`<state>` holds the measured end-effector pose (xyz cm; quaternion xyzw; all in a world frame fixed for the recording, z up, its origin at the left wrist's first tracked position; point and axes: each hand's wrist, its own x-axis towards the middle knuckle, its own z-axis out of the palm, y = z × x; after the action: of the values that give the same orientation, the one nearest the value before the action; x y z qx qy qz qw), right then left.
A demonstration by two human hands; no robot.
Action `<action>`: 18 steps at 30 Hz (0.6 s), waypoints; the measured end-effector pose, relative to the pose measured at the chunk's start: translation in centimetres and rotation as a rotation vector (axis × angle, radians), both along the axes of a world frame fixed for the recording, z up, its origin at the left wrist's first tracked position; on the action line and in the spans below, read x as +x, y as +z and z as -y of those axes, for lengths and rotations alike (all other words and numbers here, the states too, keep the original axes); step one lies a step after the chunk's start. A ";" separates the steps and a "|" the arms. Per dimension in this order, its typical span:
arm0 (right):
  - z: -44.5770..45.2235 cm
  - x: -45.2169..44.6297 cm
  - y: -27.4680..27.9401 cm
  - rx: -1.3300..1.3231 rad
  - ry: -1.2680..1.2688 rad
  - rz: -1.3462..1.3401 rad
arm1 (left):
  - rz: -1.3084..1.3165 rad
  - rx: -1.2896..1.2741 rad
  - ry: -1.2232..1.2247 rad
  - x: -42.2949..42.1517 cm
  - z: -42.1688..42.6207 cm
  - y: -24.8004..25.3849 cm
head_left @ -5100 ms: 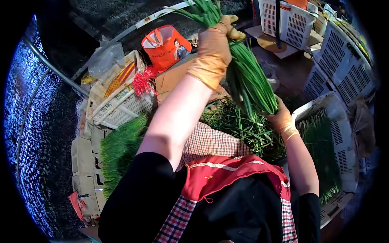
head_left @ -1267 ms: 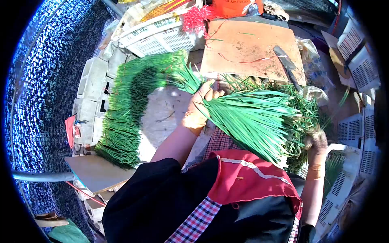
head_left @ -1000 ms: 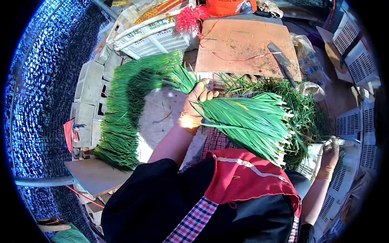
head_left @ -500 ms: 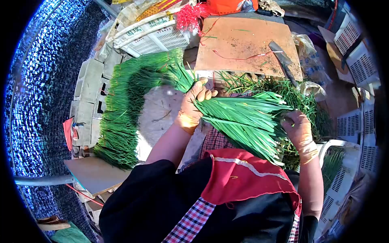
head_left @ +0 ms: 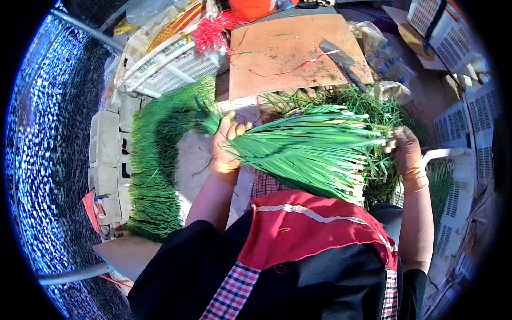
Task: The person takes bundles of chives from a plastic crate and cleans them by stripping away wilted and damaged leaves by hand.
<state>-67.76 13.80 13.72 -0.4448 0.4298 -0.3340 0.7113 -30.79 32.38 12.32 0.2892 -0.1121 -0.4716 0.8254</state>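
Observation:
My left hand (head_left: 226, 143) is closed around the leafy end of a large bunch of garlic chives (head_left: 309, 149), held up in front of my body. The bunch fans out to the right, where its pale stem ends show. Just beyond those ends is my right hand (head_left: 406, 152), its fingers curled together; what they pinch, if anything, is too small to make out. Both hands wear thin orange-tinted gloves. Behind the bunch lies a loose heap of green chives (head_left: 381, 109). More bunches of chives (head_left: 152, 197) stand packed in a curved row at the left.
A brown board (head_left: 293, 53) at the back bears a broad-bladed knife (head_left: 341, 61) and a red tie. Red plastic strands (head_left: 213, 31) hang by a white crate (head_left: 181, 64). Grey blocks (head_left: 109, 141) line the left; white crates (head_left: 464, 122) stand at the right.
My right hand has drawn away from the chives' stem ends to the right. The bunch lies more level and shows more of its pale ends. The whole view has shifted somewhat.

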 end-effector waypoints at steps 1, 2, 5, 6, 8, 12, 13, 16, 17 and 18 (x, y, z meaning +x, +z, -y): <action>0.4 -1.6 -0.1 -0.011 -0.098 0.076 | 0.132 0.033 -0.013 0.1 0.0 -0.3; 0.8 -3.3 -0.5 -0.021 -0.195 0.155 | 0.269 0.065 -0.025 0.5 -0.1 -1.0; 2.2 -7.0 -4.0 -0.050 -0.073 0.047 | 0.038 -0.070 -0.104 1.9 -0.1 -2.3; 2.0 -7.0 -4.1 0.018 -0.037 -0.061 | 0.046 -0.047 -0.110 1.8 -0.1 -2.2; 0.0 -3.8 -1.0 0.043 -0.023 -0.117 | 0.198 0.103 -0.027 2.1 0.0 -3.3; -0.2 -0.3 0.1 -0.161 0.234 -0.104 | 0.342 0.220 -0.017 0.3 0.3 -0.4; 0.2 0.5 0.1 -0.166 0.246 -0.094 | 0.229 0.253 0.037 0.2 0.5 -0.1; 1.8 2.2 0.4 -0.134 0.335 -0.147 | -0.027 0.140 0.007 0.7 0.6 0.0; 2.0 2.7 0.3 -0.064 0.382 -0.117 | -0.008 0.155 0.005 0.6 0.5 -0.1; 2.1 3.2 0.4 0.006 0.429 -0.089 | 0.011 0.169 0.003 0.3 0.5 0.3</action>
<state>-64.61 11.74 14.14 -0.5383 0.3573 -0.1538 0.7476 -30.48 31.91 12.64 0.3606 -0.0758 -0.4766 0.7982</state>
